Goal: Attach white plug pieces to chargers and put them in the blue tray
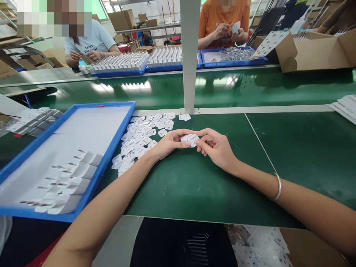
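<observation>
My left hand is closed on a small white rounded-square piece with faint print, held just above the green work surface. From the other side, my right hand pinches its right edge with thumb and fingers. The underside of the piece is hidden by my fingers. Beside my left hand and forearm lies a loose pile of flat white rounded-square plates, some with slots or print. To the left, several white plugs with metal pins lie in rows in a blue-rimmed tray.
A grey post rises at the table's back edge, before a green conveyor belt. Across it, two people handle small parts beside trays of upright plugs and metal pieces. A cardboard box stands far right; white sheets lie nearer.
</observation>
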A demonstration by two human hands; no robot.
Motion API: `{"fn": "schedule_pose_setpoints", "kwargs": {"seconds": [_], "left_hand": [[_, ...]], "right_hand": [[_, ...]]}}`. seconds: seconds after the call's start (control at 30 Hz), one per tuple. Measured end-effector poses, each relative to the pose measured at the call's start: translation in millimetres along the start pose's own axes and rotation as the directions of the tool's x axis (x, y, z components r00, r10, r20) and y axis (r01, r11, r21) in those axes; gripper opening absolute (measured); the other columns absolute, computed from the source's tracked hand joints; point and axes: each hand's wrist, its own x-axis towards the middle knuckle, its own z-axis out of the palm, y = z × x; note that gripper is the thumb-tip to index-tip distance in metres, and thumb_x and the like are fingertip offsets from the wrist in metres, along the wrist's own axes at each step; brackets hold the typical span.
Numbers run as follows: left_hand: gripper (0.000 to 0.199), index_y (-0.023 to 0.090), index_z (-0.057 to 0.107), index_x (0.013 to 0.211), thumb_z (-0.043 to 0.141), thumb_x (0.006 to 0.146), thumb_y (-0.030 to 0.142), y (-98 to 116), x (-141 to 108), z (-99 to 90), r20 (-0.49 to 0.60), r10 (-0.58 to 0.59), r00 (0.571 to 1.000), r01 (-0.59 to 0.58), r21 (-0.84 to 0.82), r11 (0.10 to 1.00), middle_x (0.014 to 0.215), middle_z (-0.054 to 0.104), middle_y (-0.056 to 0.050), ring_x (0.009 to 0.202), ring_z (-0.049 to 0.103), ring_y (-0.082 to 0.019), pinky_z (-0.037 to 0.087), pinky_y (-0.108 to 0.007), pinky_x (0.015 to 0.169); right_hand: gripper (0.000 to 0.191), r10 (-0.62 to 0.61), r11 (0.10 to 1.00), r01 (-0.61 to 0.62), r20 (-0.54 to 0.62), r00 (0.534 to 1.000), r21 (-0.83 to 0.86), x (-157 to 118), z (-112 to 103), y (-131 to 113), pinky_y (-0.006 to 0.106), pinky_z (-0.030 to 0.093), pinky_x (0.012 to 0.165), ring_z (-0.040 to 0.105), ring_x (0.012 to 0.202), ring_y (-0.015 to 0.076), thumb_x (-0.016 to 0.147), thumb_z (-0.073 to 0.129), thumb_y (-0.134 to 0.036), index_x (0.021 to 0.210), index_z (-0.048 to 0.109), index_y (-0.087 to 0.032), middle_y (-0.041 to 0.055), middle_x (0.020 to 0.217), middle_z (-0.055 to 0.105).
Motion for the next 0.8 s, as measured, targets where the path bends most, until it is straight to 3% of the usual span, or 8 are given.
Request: {"fn": "schedule_pose_setpoints", "kwargs": {"seconds": [0.27,0.8], "left_hand": [[0.042,0.019,0.075,0.108,0.086,0.068,0.024,-3.1,-0.1,-2.9,-0.016,-0.023,1.0,0.023,0.009,1.0,0.104,0.072,-0.005,0.093,0.065,-0.017,0.049,-0.033,0.088],[0.037,0.018,0.074,0.11,0.08,0.073,0.019,2.8,-2.7,-1.0,0.064,-0.045,0.997,0.04,0.081,0.996,0.102,0.066,-0.005,0.091,0.061,-0.016,0.047,-0.03,0.084]], "right_hand": [[0.031,0.132,0.983,-0.133,0.021,0.991,0.124,0.6,0.8,-5.6,0.026,0.046,0.049,0.053,0.05,0.0123,0.086,0.07,-0.032,0.113,0.056,-0.022,-0.0047,0.06,0.063],[0.03,0.212,0.963,-0.232,0.149,0.966,0.135,5.2,-4.7,-7.4,0.024,0.048,0.047,0.054,0.048,0.0121,0.083,0.068,-0.027,0.107,0.054,-0.02,-0.0047,0.057,0.065]]}}
